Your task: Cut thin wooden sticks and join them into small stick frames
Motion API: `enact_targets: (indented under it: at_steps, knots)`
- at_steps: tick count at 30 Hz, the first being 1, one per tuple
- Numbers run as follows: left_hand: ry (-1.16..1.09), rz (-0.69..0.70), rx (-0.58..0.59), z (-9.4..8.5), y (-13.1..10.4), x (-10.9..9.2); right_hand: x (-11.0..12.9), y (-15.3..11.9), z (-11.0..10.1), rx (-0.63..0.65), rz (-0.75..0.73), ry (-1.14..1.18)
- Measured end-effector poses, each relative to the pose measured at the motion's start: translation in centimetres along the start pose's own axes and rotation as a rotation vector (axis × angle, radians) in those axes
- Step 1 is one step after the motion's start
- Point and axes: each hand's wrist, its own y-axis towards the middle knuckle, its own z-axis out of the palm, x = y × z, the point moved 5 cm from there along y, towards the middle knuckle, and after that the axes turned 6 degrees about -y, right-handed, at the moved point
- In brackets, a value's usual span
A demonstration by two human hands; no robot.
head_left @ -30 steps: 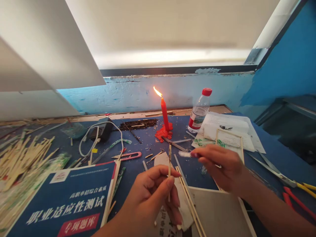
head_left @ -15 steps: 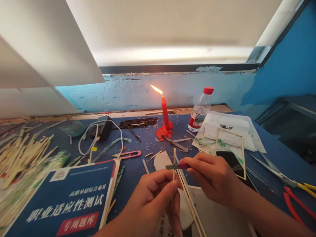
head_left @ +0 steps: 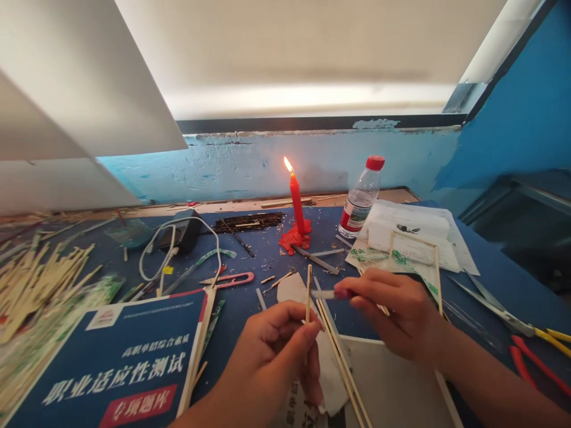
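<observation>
My left hand (head_left: pixel 281 345) pinches a thin wooden stick (head_left: pixel 309 285) between thumb and fingers, its top end standing up above them. My right hand (head_left: pixel 392 309) grips a small knife (head_left: pixel 325 294) by its reddish handle. The knife's blade points left and its tip is close to the stick; motion blurs it, so I cannot tell whether they touch. Beneath my hands lie several long pale sticks (head_left: pixel 339 356) and a white piece of paper or card (head_left: pixel 292 288). Behind them a lit red candle (head_left: pixel 297 205) stands in a lump of red wax (head_left: pixel 295 236).
A water bottle (head_left: pixel 360 199) stands right of the candle, beside papers (head_left: pixel 410 235) and a thin stick frame (head_left: pixel 439 279). Yellow-handled scissors (head_left: pixel 504 312) and red-handled pliers (head_left: pixel 535 362) lie at right. At left are a blue book (head_left: pixel 116 356), pink snips (head_left: pixel 234 279), a cable (head_left: pixel 218 238) and piled sticks (head_left: pixel 44 279).
My right hand has drawn the knife rightward, so its blade no longer crosses the stick. The stick has shifted slightly left. The candle flame leans less.
</observation>
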Motion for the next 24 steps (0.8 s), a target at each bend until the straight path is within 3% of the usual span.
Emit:
enact_targets:
  at_steps: [6,16,24]
  knots:
    - [0.002,-0.028,0.021,0.0,0.2,0.5,0.7,0.1,2.3,0.056,-0.034,0.009]
    - [0.036,-0.039,0.079,0.8,-0.2,-0.2,0.7,0.2,1.6,-0.032,0.002,-0.064]
    - [0.191,0.009,0.03,0.2,0.0,-0.5,0.4,0.4,1.2,-0.054,0.055,-0.127]
